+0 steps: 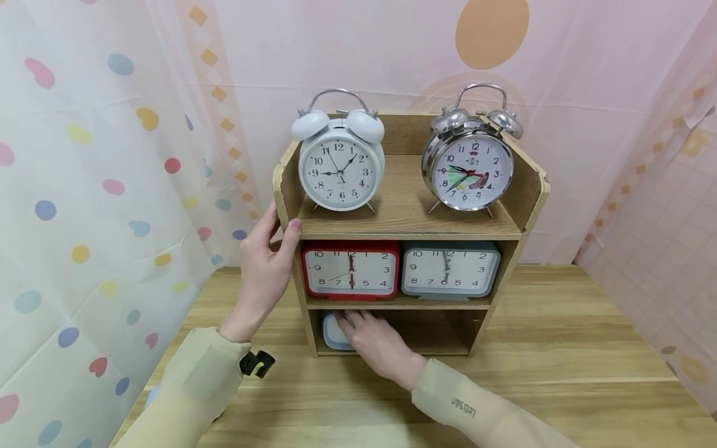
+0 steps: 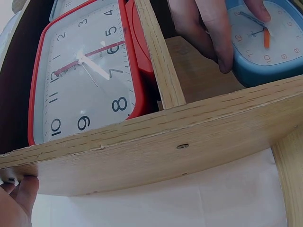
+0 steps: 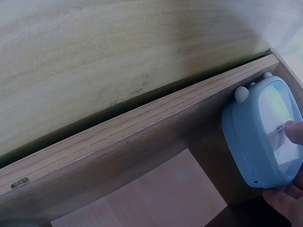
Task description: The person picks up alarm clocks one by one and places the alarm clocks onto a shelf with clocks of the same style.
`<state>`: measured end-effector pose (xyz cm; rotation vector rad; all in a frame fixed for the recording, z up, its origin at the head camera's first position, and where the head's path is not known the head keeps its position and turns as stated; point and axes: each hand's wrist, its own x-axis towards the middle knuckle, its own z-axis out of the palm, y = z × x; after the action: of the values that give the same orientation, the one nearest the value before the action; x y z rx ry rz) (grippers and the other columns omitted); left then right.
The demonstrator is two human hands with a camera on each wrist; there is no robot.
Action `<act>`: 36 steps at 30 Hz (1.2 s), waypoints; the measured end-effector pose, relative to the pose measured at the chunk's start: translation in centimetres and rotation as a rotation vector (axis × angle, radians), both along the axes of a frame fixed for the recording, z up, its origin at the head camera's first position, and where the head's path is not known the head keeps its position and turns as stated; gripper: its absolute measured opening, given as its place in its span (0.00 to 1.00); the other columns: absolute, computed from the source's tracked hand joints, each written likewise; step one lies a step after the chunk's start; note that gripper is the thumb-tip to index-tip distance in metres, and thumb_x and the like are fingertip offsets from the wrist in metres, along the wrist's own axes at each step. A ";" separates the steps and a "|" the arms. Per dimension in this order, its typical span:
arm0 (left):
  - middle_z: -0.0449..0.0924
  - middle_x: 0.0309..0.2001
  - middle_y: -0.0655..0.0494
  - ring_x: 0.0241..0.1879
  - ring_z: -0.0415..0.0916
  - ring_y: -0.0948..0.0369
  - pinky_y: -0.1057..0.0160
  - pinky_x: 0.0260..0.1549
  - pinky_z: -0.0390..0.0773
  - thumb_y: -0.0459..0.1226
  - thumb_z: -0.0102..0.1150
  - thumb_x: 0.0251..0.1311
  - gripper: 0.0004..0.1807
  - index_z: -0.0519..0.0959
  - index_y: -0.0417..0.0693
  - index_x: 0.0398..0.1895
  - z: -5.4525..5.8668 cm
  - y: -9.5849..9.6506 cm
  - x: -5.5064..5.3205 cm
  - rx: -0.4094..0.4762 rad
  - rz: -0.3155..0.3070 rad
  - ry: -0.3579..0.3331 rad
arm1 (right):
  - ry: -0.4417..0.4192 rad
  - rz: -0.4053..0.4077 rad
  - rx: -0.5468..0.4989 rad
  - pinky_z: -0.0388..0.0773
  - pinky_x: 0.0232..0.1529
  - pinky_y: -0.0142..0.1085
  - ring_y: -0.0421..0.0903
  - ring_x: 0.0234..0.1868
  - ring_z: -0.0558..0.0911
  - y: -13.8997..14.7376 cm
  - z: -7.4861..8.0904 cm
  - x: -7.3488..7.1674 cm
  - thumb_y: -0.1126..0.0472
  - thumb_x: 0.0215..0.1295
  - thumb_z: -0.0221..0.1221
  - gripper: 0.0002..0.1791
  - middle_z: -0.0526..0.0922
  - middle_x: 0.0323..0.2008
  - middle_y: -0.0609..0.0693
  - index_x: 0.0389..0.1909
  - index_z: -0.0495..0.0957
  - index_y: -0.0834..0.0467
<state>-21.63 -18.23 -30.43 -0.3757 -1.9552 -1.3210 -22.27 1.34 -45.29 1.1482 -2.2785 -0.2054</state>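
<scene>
A small light-blue clock (image 1: pixel 333 332) stands at the left end of the bottom compartment of a wooden shelf (image 1: pixel 409 235). My right hand (image 1: pixel 381 343) reaches in and grips that clock. In the right wrist view, the thumb lies on the face of the blue clock (image 3: pixel 242 144), with the other fingers at its side. My left hand (image 1: pixel 263 274) holds the shelf's left side panel near the upper board, its thumb at the front edge. The left wrist view shows its fingertips (image 2: pixel 27 189) against the panel.
A white twin-bell clock (image 1: pixel 342 171) and a silver twin-bell clock (image 1: pixel 470 168) stand on top. In the middle compartment are a red clock (image 1: pixel 353 270) and a grey-blue clock (image 1: pixel 450 270). The shelf stands on a wooden table (image 1: pixel 582 348) before a patterned curtain (image 1: pixel 392 56).
</scene>
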 end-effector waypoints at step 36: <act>0.81 0.68 0.45 0.66 0.80 0.54 0.84 0.46 0.81 0.37 0.56 0.78 0.27 0.71 0.53 0.78 0.1 -0.2 0.2 -0.023 0.010 -0.017 | -0.033 0.001 -0.106 0.89 0.47 0.37 0.44 0.53 0.85 0.5 -0.3 1.4 0.48 0.72 0.66 0.32 0.85 0.59 0.47 0.74 0.73 0.52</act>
<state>-21.47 -18.41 -30.34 -0.3663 -1.9850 -1.3001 -20.90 1.79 -45.55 1.1053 -2.2888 -0.0648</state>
